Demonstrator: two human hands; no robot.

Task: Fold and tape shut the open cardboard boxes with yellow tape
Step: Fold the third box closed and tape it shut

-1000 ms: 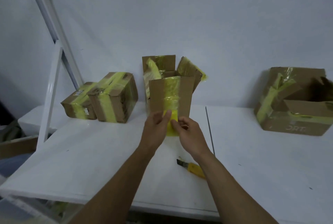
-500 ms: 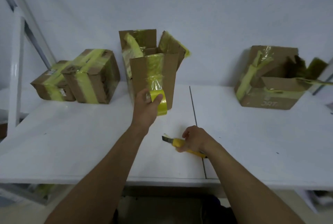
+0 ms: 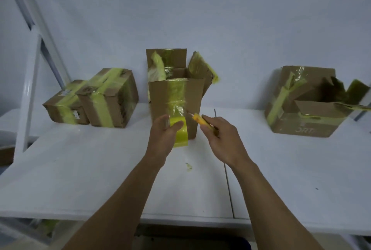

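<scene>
Centre frame, left grip (image 3: 163, 136) grasps yellow tape roll (image 3: 181, 137) at open box (image 3: 158, 97) front; right grip (image 3: 222, 136) clutches yellow knife (image 3: 196, 117) just right of it.

Single head view — looks forward, down over white table (image 3: 80, 169), close above forearms.

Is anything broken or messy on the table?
Yes. The cardboard box on the right looks battered: its top flaps are torn and ragged, with loose yellow tape trailing off. A small tape scrap lies on the white table.
</scene>
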